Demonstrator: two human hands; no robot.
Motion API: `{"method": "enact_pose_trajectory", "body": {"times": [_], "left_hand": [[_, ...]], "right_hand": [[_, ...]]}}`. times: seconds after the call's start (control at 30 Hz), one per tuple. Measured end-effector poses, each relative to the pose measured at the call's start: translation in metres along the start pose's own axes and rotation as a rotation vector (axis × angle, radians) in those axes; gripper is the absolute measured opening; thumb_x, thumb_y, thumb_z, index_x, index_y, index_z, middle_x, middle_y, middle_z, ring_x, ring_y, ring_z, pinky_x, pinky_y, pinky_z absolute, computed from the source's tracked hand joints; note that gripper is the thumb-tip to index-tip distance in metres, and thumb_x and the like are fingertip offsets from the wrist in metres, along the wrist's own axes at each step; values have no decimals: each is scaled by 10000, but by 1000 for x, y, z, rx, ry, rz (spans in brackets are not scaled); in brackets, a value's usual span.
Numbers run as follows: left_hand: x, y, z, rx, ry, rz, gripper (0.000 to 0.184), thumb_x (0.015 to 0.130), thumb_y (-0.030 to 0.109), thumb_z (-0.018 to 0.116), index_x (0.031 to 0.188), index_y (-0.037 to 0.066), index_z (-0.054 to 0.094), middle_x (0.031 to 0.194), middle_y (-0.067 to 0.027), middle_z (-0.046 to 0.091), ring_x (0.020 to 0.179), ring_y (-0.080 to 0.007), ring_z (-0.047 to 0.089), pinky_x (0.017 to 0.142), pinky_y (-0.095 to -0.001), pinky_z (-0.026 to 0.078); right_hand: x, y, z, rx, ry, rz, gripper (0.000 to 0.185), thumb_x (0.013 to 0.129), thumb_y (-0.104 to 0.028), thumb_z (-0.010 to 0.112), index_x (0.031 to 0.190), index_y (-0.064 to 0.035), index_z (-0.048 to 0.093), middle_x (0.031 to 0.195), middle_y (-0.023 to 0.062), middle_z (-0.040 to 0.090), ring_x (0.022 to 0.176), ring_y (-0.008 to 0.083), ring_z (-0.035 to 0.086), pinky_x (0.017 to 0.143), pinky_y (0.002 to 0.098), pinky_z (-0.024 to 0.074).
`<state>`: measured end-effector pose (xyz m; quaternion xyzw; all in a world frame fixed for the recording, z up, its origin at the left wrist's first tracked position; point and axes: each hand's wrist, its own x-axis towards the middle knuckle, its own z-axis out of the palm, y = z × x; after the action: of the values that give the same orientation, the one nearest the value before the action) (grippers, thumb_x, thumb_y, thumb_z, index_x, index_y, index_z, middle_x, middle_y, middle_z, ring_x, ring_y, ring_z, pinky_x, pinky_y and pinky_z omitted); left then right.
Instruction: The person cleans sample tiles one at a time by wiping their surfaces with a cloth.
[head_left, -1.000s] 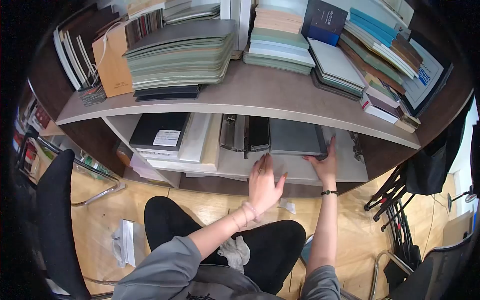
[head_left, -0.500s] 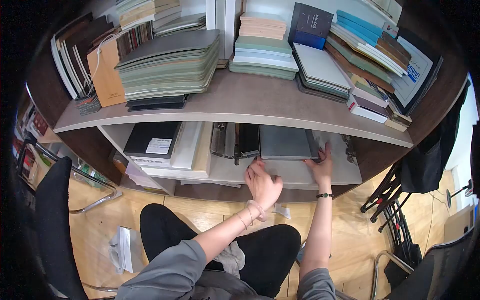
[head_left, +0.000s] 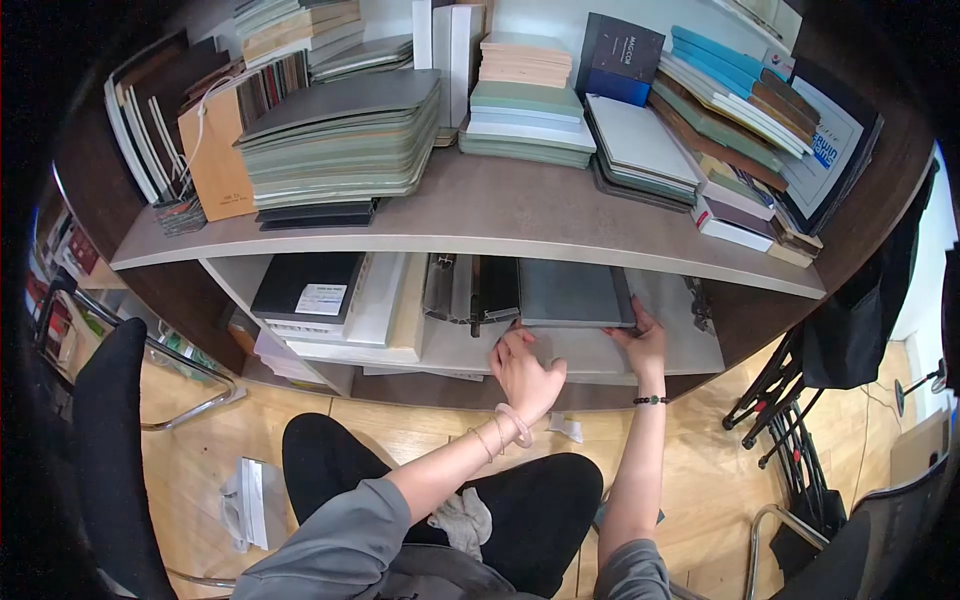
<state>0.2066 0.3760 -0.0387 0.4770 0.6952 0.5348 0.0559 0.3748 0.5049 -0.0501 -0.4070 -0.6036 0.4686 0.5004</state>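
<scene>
A flat dark-grey slab (head_left: 572, 292), like a thin stack of panels or a folder, lies on the lower shelf with its front edge facing me. My left hand (head_left: 528, 375) is at its front left corner, fingers curled and fingertips against the edge. Around the front right corner, my right hand (head_left: 643, 345) is closed, thumb at the front edge and fingers along the right side. Just left of the slab are dark metal profile pieces (head_left: 470, 288). The slab's rear is hidden under the upper shelf.
Above, the upper shelf (head_left: 500, 215) carries a tall stack of grey-green boards (head_left: 335, 140), stacked books (head_left: 525, 120) and sample books. A black box (head_left: 305, 285) sits lower left. Chairs (head_left: 110, 430) flank me. A grey cloth (head_left: 462, 520) lies on my lap, and a white item (head_left: 252, 503) on the floor.
My right hand's fingers, raised and spread beside the slab before, have closed in on its right edge. My left hand stays at the left corner. The whole view has shifted slightly.
</scene>
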Motion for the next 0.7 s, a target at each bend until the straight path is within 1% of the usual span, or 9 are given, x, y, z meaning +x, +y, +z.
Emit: {"method": "enact_pose_trajectory", "body": {"times": [0.17,0.23,0.37,0.43,0.47,0.53,0.57,0.63,0.7], "left_hand": [[-5,-7,-8,-44,-4,79,437,630,137,654,975,2,423,988,-131,483,1012,-306,445,951,-423,262],[-6,-8,-11,-55,-3,91,423,659,167,687,959,4,437,978,-135,500,984,-308,469,924,-421,293],[2,-8,-23,-56,-22,58,405,711,232,733,927,15,467,917,-133,543,932,-319,512,876,-415,345],[6,-11,-26,-56,-40,37,404,729,257,748,915,20,479,890,-132,560,913,-324,528,858,-412,363],[10,-15,-28,-20,-28,77,388,749,285,738,908,38,485,834,-116,570,842,-312,544,826,-401,379],[17,-20,-31,55,-3,159,362,789,340,719,895,74,498,723,-84,590,702,-289,576,760,-380,410],[20,-20,-31,55,-5,159,362,789,340,719,895,74,498,723,-84,590,702,-289,576,760,-380,410],[26,-17,-32,53,-33,43,317,788,292,727,838,80,496,653,-76,589,620,-289,573,663,-373,435],[28,-16,-31,49,-50,-18,300,787,268,731,809,84,495,618,-73,589,578,-289,571,615,-370,447]], "right_hand": [[-12,-9,-1,65,-36,13,692,720,170,644,1349,94,367,1131,134,617,951,185,616,816,352,564],[-18,-17,-4,58,-50,12,687,719,169,642,1346,97,371,1128,133,618,949,189,618,815,362,567],[-29,-26,0,11,-75,62,717,702,132,680,1358,29,409,1201,177,579,1008,192,598,837,347,558],[-28,-23,7,-372,6,-256,726,679,64,736,1344,-36,463,1253,207,539,1079,225,567,884,350,526],[-27,-21,8,-563,45,-418,730,668,30,764,1337,-69,489,1279,223,519,1114,241,551,908,352,511],[-26,-15,7,-571,51,-368,718,660,-6,781,1320,-97,514,1294,225,505,1145,254,527,931,352,487],[-26,-16,8,-580,55,-322,706,652,-42,799,1303,-125,539,1310,226,491,1177,266,503,954,352,463],[-27,-16,8,-591,62,-269,693,645,-78,816,1286,-153,564,1325,228,478,1208,279,479,977,353,439],[-26,-16,9,-393,56,-169,662,641,-125,829,1258,-156,591,1309,212,500,1214,292,470,994,360,410]]}}
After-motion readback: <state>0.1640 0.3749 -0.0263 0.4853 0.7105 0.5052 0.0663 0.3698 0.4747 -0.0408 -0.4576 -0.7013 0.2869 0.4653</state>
